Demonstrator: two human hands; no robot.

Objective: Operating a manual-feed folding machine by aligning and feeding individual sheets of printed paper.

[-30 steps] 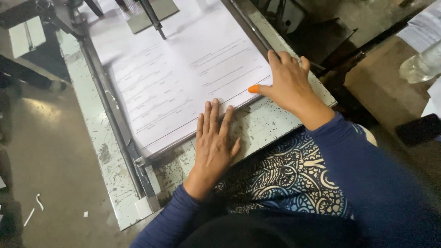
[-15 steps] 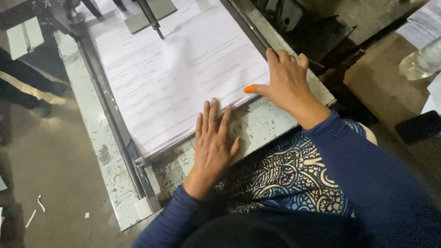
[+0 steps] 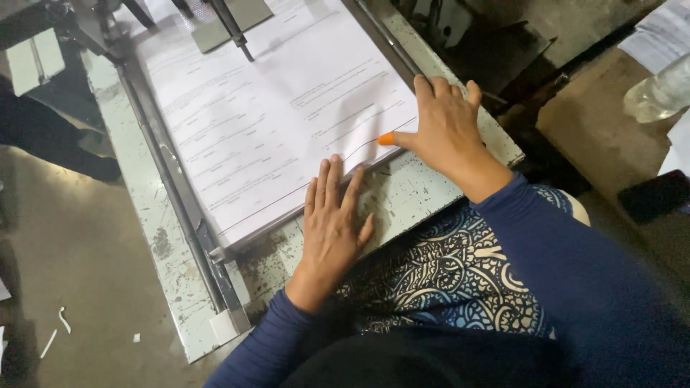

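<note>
1. Fingers of the left hand (image 3: 333, 219) lie flat and spread a little. The hand is open and holds nothing. Its fingertips rest on the near edge of the big stack of white printed paper sheets (image 3: 273, 122), and its palm lies on the worn, pale green metal desk (image 3: 413, 197).
2. The right hand (image 3: 442, 126) is open too. It lies flat at the near right corner of the paper stack. Its fingers reach up over the right edge, and its thumb points left along the near edge. It grips nothing.
3. The thumb wears a small orange rubber tip (image 3: 387, 138), which touches the top sheet. The top sheet is lifted in a small bump just beside that tip.
4. The paper stack lies on the desk between two rails. A long dark metal rail (image 3: 169, 187) runs along its left side, and another dark rail (image 3: 381, 36) runs along its right side.
5. A grey metal plate with a thin dark rod (image 3: 230, 18) sits on the far end of the stack.
6. Both arms wear dark blue sleeves (image 3: 575, 266). A blue cloth with white swirls (image 3: 445, 280) lies under them, close to the desk.
7. A clear plastic bottle (image 3: 658, 93) lies far to the right, well apart from the hands.
8. The grey floor (image 3: 72, 273) on the left has small white paper scraps (image 3: 63, 320) on it.
</note>
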